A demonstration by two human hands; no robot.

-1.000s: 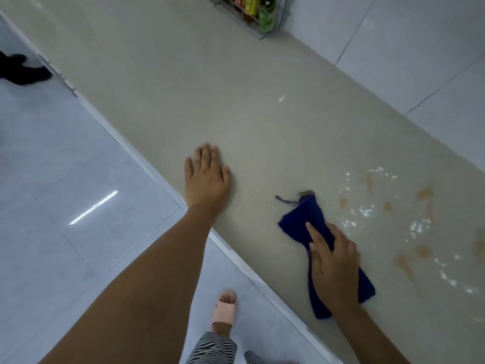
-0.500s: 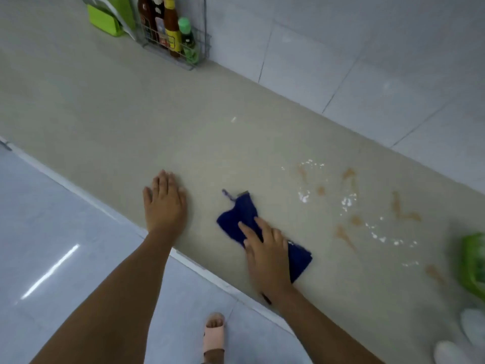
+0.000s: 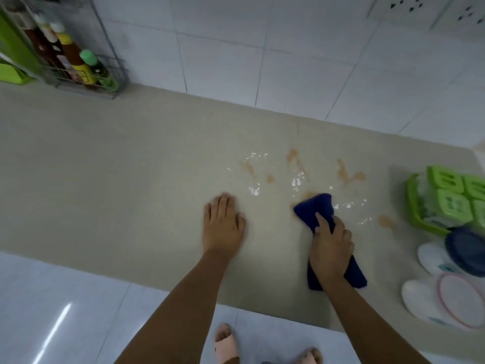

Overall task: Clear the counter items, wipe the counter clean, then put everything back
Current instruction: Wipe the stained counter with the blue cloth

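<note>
A beige counter (image 3: 110, 158) runs across the view below a white tiled wall. Brown stains (image 3: 346, 174) and white specks (image 3: 253, 190) are scattered over its middle. My right hand (image 3: 330, 248) grips a dark blue cloth (image 3: 315, 208) and holds it down on the counter at the near edge of the stains. My left hand (image 3: 223, 227) rests flat on the counter to the left of the cloth, fingers straight, holding nothing.
A wire rack (image 3: 86, 74) with sauce bottles stands at the back left, next to a green object (image 3: 13, 64). At the right edge sit a green tray of containers (image 3: 446, 203), a dark blue lid (image 3: 464, 248) and white plates (image 3: 443, 303). The counter's front edge lies near my feet.
The view has swung to the right, bringing the tray and plates into sight. My right hand has pushed the cloth up to the stains and now curls around it. The left hand stays flat.
</note>
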